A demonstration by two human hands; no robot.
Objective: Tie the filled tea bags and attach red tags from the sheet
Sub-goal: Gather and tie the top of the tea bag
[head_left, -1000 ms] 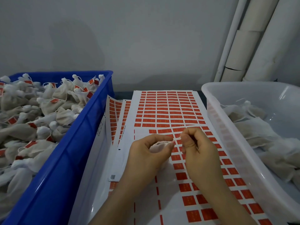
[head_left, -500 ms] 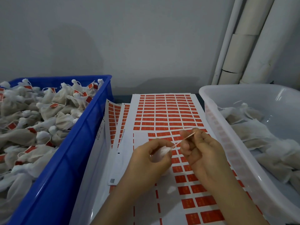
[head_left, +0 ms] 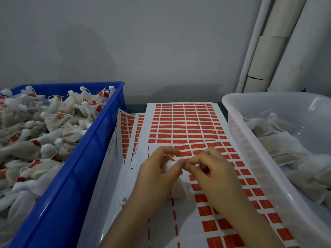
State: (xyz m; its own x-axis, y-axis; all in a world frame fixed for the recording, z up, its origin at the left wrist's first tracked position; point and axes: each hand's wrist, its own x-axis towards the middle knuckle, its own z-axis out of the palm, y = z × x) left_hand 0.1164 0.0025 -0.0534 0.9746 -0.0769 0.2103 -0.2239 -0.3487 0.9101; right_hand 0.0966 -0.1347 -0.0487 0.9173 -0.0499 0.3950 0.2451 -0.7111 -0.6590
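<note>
**Two hands work on one tea bag over the red tags**

The left hand (head_left: 157,178) curls its fingers around a small white tea bag (head_left: 176,191) and holds it just above the sheet of red tags (head_left: 186,122). The right hand (head_left: 213,174) meets it, with its fingers pinching at the top of the bag. If there is a string, it is too small to see. A blue bin (head_left: 71,185) on the left is full of tied bags with red tags. A clear bin (head_left: 250,149) on the right holds plain bags.
</note>
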